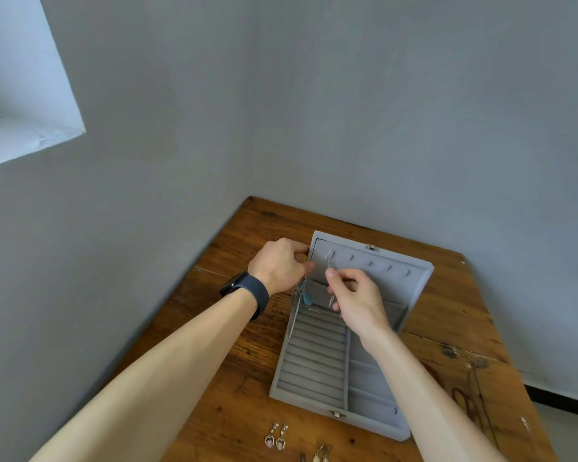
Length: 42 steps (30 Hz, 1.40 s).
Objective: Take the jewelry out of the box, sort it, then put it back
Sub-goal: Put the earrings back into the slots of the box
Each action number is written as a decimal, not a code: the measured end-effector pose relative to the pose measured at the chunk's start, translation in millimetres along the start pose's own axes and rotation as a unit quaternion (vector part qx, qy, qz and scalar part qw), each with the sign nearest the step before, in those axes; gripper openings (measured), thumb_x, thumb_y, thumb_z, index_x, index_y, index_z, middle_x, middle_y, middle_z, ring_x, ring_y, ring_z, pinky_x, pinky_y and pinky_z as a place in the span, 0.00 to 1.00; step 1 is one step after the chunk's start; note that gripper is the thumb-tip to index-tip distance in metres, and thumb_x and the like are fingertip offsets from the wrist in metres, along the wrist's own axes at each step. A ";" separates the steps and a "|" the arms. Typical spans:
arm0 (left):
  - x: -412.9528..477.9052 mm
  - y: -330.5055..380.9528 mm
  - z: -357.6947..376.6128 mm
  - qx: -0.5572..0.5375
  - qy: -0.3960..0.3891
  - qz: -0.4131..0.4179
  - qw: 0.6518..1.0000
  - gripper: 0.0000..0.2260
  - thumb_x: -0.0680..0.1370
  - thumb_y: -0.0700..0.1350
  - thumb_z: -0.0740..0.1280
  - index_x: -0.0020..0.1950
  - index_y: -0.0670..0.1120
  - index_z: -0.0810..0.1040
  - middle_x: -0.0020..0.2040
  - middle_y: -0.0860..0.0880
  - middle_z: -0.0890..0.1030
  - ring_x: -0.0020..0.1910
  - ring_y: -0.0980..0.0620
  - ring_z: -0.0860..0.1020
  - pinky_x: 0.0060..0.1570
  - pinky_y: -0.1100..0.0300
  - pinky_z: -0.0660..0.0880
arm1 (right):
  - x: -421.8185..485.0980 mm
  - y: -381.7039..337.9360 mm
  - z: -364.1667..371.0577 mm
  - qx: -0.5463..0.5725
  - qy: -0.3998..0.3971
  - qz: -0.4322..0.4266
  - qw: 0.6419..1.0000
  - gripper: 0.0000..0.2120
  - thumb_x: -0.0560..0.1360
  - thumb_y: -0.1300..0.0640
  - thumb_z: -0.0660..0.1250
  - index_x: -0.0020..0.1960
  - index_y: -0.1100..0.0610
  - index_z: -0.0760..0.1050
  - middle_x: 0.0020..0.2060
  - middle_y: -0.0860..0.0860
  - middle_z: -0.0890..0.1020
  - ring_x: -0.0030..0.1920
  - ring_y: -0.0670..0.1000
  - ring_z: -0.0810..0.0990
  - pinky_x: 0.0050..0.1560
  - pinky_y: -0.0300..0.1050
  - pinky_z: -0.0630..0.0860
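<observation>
The wall hugs the table's left edge, with bare wood between it and the box. The left hand grips the lid's left rim, and a teal earring dangles beneath it. The box sits mid-table, its long axis running away from the person. The lid stands upright at the far end, facing them. The right hand pinches a silver earring that hangs straight down from the leftmost hook. Necklaces lie near the right edge.

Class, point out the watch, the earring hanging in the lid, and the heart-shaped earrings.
watch (256, 293), head view, on its dark strap.
hanging earring (329, 261), head view, on its wire.
heart-shaped earrings (269, 440), head view, on the left pendant.
</observation>
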<state>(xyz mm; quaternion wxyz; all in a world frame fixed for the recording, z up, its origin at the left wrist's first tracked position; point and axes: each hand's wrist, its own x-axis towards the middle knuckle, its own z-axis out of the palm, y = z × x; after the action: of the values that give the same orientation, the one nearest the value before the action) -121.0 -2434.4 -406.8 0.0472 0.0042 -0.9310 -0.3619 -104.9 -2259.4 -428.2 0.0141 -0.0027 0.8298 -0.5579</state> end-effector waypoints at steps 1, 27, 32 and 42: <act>-0.5 0.6 -0.7 0.001 -0.003 -0.001 1.000 0.11 0.79 0.53 0.68 0.60 0.53 0.82 0.45 0.55 0.82 0.45 0.54 0.80 0.41 0.59 0.77 | -2.2 4.9 -4.5 0.007 -0.024 0.001 1.000 0.09 0.78 0.43 0.67 0.54 0.46 0.75 0.39 0.44 0.85 0.32 0.42 0.81 0.34 0.37 0.75; -1.1 -0.4 -1.3 -0.011 0.003 0.031 0.999 0.15 0.80 0.52 0.67 0.67 0.54 0.79 0.47 0.54 0.81 0.47 0.55 0.78 0.43 0.62 0.74 | 0.0 30.0 -32.4 -0.318 0.012 -0.195 0.928 0.13 0.78 0.53 0.64 0.60 0.48 0.80 0.53 0.45 0.80 0.52 0.49 0.81 0.49 0.44 0.78; -2.7 0.2 -0.7 -0.017 -0.002 0.025 1.000 0.16 0.80 0.52 0.68 0.68 0.54 0.79 0.48 0.54 0.82 0.48 0.54 0.79 0.45 0.62 0.75 | -9.9 29.0 -22.8 -0.369 0.044 -0.234 0.898 0.13 0.76 0.47 0.65 0.60 0.47 0.77 0.54 0.44 0.80 0.50 0.51 0.82 0.48 0.46 0.76; -20.0 10.4 -6.6 -0.096 0.007 -0.021 0.995 0.15 0.78 0.51 0.71 0.64 0.52 0.78 0.46 0.53 0.84 0.47 0.55 0.81 0.48 0.63 0.74 | -22.8 22.2 -25.8 -0.306 -0.006 -0.185 0.934 0.16 0.75 0.52 0.66 0.63 0.49 0.77 0.57 0.46 0.82 0.58 0.50 0.79 0.61 0.47 0.73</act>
<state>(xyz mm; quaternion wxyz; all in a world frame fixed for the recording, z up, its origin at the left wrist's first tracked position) -100.2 -2430.3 -396.6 0.0466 0.0218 -0.8914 -0.4503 -82.6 -2226.7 -438.6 -0.0862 -0.1634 0.9449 -0.2701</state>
